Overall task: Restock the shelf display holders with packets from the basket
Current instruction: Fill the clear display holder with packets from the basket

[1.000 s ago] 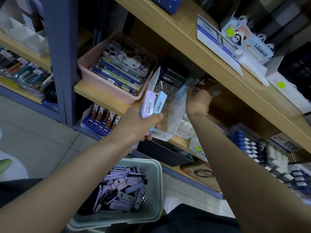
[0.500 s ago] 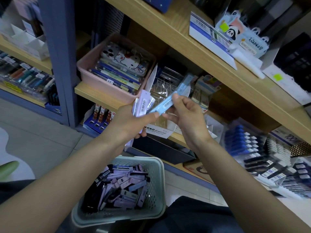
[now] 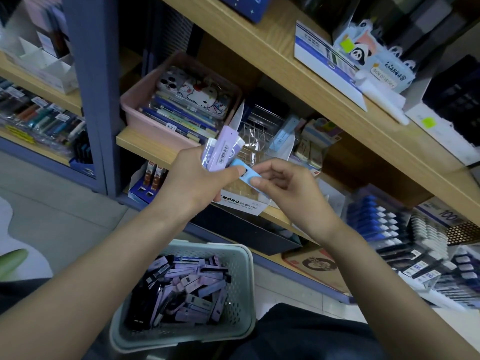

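Right now the right hand [image 3: 288, 188] is pinching a blue packet [image 3: 248, 176] beside the left hand [image 3: 197, 178], which is gripping a lilac bundle [image 3: 224, 152] above the basket [image 3: 249, 263] — pulling the blue one away is probably risking spilling that bundle.

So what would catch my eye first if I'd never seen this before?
Two bare hands meet mid-frame before the wooden shelves: the left hand grips a bunch of lilac packets, the right hand pinches a light-blue packet beside them. Below sits a pale green perforated plastic basket holding loose purple and black packets.
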{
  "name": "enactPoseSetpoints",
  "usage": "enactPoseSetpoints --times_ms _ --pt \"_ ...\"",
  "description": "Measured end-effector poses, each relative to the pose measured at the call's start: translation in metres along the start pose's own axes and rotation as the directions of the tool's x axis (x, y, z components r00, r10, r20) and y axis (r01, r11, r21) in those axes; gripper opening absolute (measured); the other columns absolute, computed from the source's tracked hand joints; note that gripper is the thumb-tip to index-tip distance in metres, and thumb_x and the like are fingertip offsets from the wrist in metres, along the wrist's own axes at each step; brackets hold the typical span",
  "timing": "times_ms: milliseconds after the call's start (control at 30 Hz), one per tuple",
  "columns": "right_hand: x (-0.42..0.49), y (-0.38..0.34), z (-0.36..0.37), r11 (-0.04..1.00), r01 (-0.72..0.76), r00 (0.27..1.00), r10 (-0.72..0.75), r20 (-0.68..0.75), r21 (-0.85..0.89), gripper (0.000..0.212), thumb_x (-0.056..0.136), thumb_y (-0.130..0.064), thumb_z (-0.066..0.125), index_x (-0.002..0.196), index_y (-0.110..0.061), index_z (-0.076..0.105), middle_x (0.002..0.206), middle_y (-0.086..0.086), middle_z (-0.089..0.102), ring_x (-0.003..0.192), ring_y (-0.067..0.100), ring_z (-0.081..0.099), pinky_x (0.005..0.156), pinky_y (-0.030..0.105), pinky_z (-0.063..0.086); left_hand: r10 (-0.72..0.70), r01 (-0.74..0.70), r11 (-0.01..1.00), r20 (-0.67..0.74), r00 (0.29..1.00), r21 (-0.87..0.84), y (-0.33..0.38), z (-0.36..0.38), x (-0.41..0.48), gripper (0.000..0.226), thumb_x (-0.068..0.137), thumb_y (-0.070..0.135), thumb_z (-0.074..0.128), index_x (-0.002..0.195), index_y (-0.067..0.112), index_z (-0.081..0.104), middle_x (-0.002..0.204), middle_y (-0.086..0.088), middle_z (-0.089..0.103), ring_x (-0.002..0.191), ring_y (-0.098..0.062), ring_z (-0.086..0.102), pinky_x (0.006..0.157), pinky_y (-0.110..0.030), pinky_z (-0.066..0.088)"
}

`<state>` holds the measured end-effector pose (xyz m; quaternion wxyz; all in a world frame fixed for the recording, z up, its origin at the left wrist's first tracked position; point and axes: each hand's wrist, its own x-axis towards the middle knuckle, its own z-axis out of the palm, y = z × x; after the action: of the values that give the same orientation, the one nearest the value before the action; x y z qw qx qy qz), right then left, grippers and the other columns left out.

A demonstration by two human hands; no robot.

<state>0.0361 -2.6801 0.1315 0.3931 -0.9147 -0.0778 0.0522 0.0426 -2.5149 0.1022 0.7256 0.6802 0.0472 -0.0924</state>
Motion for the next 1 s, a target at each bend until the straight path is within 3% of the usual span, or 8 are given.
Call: enactPoseSetpoints --times_ms 133,200,300,400,500,667,900,1000 --pt "0.003 0.01 0.002 0.954 0.076 0.995 -0.055 0.081 -0.289 0.002 0.089 -0.025 0.061 0.089 -0.026 0.06 0.084 -0.012 0.06 0.084 -0.003 0.052 0.073 0.009 0.04 -0.016 0.014 0.998 -0.031 0.999 -0.057 0.001 0.0 -0.001 0.009 0.082 0.016 0.07 0.079 0.023 0.066 0.055 0.011 0.057 0.036 0.002 0.045 0.039 -0.012 0.038" --pt "0.007 0.016 0.001 0.946 0.092 0.995 -0.076 0.061 -0.311 0.006 0.09 -0.022 0.06 0.091 -0.026 0.055 0.085 -0.013 0.058 0.082 -0.003 0.052 0.07 0.009 0.041 -0.035 0.031 0.997 -0.054 0.998 -0.069 0.001 -0.001 0.0 0.008 0.083 0.017 0.069 0.081 0.025 0.066 0.058 0.009 0.057 0.035 0.002 0.045 0.039 -0.011 0.038" --pt "0.018 0.027 -0.006 0.994 -0.036 0.974 0.012 -0.224 -0.101 0.017 0.091 -0.012 0.057 0.101 -0.02 0.046 0.092 -0.012 0.055 0.087 0.001 0.059 0.073 0.016 0.053 -0.051 0.046 0.997 -0.071 0.996 -0.067 0.001 -0.004 0.005 0.006 0.085 0.021 0.067 0.082 0.025 0.065 0.065 0.005 0.058 0.035 0.001 0.043 0.04 -0.011 0.039" --pt "0.033 0.038 -0.013 0.999 -0.044 0.846 0.024 -0.532 -0.024 0.023 0.089 -0.005 0.059 0.1 -0.017 0.043 0.097 -0.012 0.051 0.096 0.009 0.059 0.078 0.018 0.054 -0.069 0.064 0.995 -0.07 0.995 -0.07 0.0 -0.002 0.009 0.002 0.087 0.023 0.064 0.085 0.024 0.063 0.084 -0.006 0.066 0.035 0.0 0.042 0.042 -0.012 0.039" --pt "0.048 0.046 -0.013 0.994 -0.093 0.723 0.032 -0.691 -0.051 0.023 0.092 -0.015 0.058 0.112 -0.008 0.049 0.104 -0.006 0.053 0.089 0.003 0.057 0.072 0.009 0.049 -0.085 0.081 0.994 -0.044 0.995 -0.075 -0.001 0.001 0.009 0.002 0.088 0.023 0.063 0.088 0.021 0.063 0.096 -0.015 0.068 0.036 0.001 0.042 0.042 -0.011 0.039" --pt "0.065 0.051 -0.007 0.971 -0.161 0.71 -0.012 -0.704 -0.178 0.03 0.096 -0.016 0.051 0.118 0.003 0.047 0.112 0.012 0.056 0.103 0.018 0.055 0.081 0.017 0.041 -0.114 0.113 0.992 -0.012 0.993 -0.049 -0.003 0.002 0.011 0.008 0.089 0.024 0.061 0.091 0.016 0.062 0.099 -0.017 0.067 0.036 0.002 0.043 0.043 -0.01 0.041" --pt "0.066 0.057 -0.013 0.972 -0.169 0.76 0.022 -0.649 -0.165 0.023 0.097 -0.014 0.049 0.115 -0.001 0.053 0.102 0.001 0.053 0.084 -0.001 0.048 0.07 0.004 0.036 -0.103 0.103 0.993 -0.012 0.995 -0.057 -0.005 0.003 0.012 0.007 0.089 0.024 0.06 0.084 0.02 0.06 0.074 0.006 0.064 0.034 0.002 0.042 0.039 -0.009 0.039" --pt "0.065 0.063 -0.012 0.971 -0.144 0.8 0.002 -0.599 -0.189 0.025 0.1 -0.02 0.042 0.116 -0.003 0.049 0.108 0.009 0.056 0.09 0.009 0.053 0.075 0.013 0.042 -0.099 0.099 0.994 -0.003 0.995 -0.05 -0.006 0.006 0.012 0.008 0.09 0.025 0.06 0.082 0.023 0.059 0.07 0.009 0.063 0.034 0.001 0.042 0.039 -0.009 0.037"
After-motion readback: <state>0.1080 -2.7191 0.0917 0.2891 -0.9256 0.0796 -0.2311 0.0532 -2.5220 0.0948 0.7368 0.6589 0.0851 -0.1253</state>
